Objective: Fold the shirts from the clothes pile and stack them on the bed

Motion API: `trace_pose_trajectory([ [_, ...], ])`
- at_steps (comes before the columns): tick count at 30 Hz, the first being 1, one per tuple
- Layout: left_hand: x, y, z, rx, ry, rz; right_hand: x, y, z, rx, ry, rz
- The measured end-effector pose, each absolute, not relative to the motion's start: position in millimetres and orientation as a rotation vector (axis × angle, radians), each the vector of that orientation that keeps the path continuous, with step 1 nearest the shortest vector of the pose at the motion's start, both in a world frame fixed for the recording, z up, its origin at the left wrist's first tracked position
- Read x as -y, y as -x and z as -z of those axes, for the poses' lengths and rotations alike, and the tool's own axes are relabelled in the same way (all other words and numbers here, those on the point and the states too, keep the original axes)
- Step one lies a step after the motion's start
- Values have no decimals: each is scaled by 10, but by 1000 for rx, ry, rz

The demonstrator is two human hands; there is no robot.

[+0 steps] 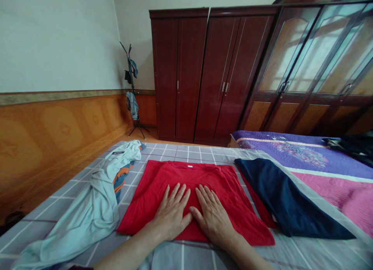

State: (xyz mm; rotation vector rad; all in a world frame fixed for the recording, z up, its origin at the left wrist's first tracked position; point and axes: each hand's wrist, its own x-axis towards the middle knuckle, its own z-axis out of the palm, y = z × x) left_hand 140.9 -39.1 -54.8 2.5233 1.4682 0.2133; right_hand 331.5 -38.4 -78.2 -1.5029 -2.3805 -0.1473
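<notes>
A red T-shirt [215, 176] lies spread on the grey checked bed [186, 258], its neckline with a small white label at the far edge. My left hand [171, 208] rests flat on the shirt, left of its middle, with fingers stretched forward. Beside it, my right hand [214, 213] also presses flat on the red cloth, fingers extended. The two thumbs nearly meet between them. Neither hand grips anything.
A rumpled pale grey garment [101, 192] lies at the left, over orange and blue cloth [120, 180]. Folded navy clothing [279, 196] lies at the right, with red cloth under it. Beyond are a purple and pink bedspread [320, 184], wardrobes [192, 75] and a coat stand [131, 83].
</notes>
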Motion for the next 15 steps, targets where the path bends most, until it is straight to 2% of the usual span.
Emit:
trace_pose_trajectory([
  [6, 545, -707, 608, -1718, -2511, -180, 464, -3948, 929, 2289, 1674, 354],
  [9, 659, -596, 531, -1793, -2491, -206, 512, -3886, 951, 2211, 1677, 427],
  [12, 723, -862, 381, -1604, -2569, -237, 601, -3519, 890, 2319, 1528, 367],
  [15, 703, -1187, 253, -1329, -2525, -98, 696, -3205, 813, 2531, 1391, 205],
])
